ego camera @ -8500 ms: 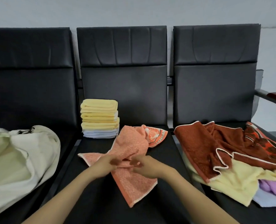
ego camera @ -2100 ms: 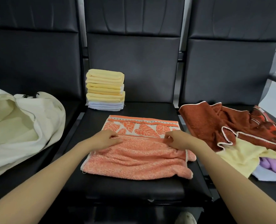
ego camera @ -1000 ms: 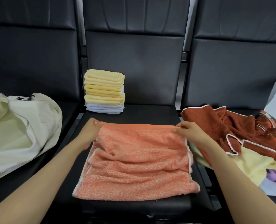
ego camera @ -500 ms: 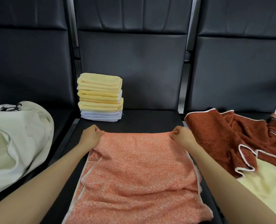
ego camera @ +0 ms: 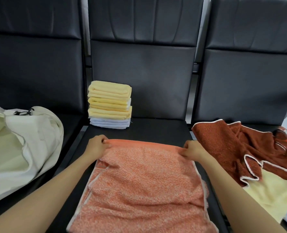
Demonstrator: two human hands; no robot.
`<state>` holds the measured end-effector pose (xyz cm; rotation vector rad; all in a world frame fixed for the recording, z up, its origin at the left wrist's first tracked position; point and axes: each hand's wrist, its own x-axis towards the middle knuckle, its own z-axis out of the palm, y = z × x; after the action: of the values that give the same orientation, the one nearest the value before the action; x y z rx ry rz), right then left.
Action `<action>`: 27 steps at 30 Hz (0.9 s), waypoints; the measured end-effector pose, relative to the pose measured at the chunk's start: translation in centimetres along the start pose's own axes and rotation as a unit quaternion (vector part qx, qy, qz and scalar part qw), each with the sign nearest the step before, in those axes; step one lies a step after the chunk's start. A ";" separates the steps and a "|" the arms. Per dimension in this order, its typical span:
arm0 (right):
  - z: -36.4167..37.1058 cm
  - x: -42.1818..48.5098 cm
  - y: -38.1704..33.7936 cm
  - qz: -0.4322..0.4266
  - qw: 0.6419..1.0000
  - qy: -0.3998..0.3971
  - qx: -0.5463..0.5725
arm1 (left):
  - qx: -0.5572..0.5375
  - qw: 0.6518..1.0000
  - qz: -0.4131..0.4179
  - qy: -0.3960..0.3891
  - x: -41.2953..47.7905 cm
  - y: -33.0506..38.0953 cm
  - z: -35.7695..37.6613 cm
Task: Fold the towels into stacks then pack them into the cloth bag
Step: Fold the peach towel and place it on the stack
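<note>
Cloth bag, cream, slumped on the left seat with its mouth gaping. The pale interior may be lining or contents; this is unclear from here. Orange towel spread on the middle seat, its near edge cut off by the frame. Left hand and right hand, well apart, each pinch a far corner. Stack of folded towels behind. Heap of unfolded towels on the right seat, partly out of frame.
</note>
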<state>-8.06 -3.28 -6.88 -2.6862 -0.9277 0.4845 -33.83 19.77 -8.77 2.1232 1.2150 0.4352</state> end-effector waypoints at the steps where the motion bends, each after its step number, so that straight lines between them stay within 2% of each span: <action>1: -0.2 -0.6 0.2 -0.003 1.000 0.014 0.013 | -0.010 1.000 0.014 0.012 -0.6 0.2 -0.5; 8: -6.4 -5.4 0.1 -0.034 0.968 0.146 0.202 | -0.107 0.978 0.149 0.102 -4.0 4.7 -7.4; 11: -10.7 -8.1 -1.1 -0.091 0.933 0.225 0.265 | -0.204 0.951 0.167 0.159 -5.4 7.7 -10.5; 13: -13.3 -9.9 -1.9 -0.138 0.901 0.268 0.314 | -0.290 0.922 0.169 0.195 -6.2 9.6 -12.4; 16: -16.4 -12.1 -2.6 -0.190 0.877 0.300 0.323 | -0.329 0.893 0.197 0.236 -7.5 11.7 -14.7; 18: -17.7 -13.3 -2.8 -0.189 0.876 0.295 0.332 | -0.291 0.899 0.214 0.246 -8.5 12.4 -15.7; 22: -18.6 -14.9 -2.4 -0.145 0.886 0.279 0.341 | -0.111 0.942 0.221 0.227 -10.5 12.9 -16.6; 25: -18.6 -16.1 -2.7 -0.133 0.876 0.257 0.385 | -0.121 0.954 0.190 0.196 -11.0 13.2 -17.4; 27: -18.7 -16.7 -3.1 -0.135 0.871 0.241 0.407 | -0.153 0.966 0.149 0.145 -10.9 13.4 -18.1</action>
<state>-14.84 -13.91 15.02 -1.7454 -0.7080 0.0799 -41.15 12.23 13.93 2.0194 0.9033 1.0289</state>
